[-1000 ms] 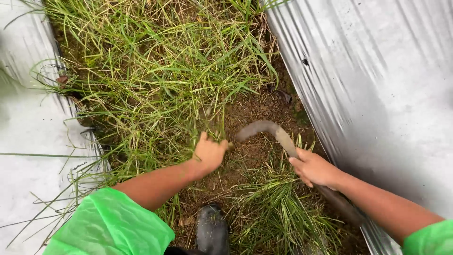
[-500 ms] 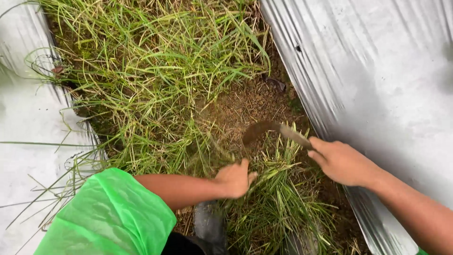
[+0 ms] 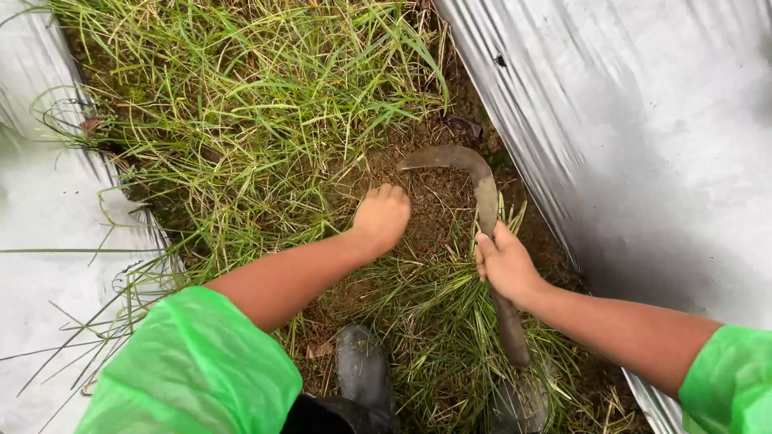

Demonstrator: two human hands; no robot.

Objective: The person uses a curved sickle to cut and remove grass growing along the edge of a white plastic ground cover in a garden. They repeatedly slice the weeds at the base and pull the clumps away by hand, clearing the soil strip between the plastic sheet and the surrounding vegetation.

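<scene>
Right-hand grip: right hand, lower centre-right of the frame, is wrapped tight around the handle of a sickle; the fingers are curled under and hidden, only knuckles and thumb show.
Sickle: rusty brown curved blade arcs from the fist up and over to the left, its tip at mid-frame above bare soil. The handle runs down past the wrist towards the bottom edge; its end blurs into the grass and cannot be traced.
Left-hand grip: left hand, at centre frame, is bunched with knuckles up, pressed down at the edge of the grass. Whether it clasps stems cannot be told; the palm and fingertips are hidden.
Gap between hands: hands apart, with the bare patch of soil between them under the blade's curve.
Grass: standing tufts of grass fill the upper left and centre; flattened blades lie in the lower centre around the right wrist.
Sleeves: green plastic sleeves, the left at lower left, the right cut off at the lower right corner.
Boots: dark rubber boots at the bottom centre, one partly covered by grass, both cut by the frame edge.
Sheeting: silver plastic sheeting covers the right side; a paler strip lies along the left edge, overexposed and short on detail.
</scene>
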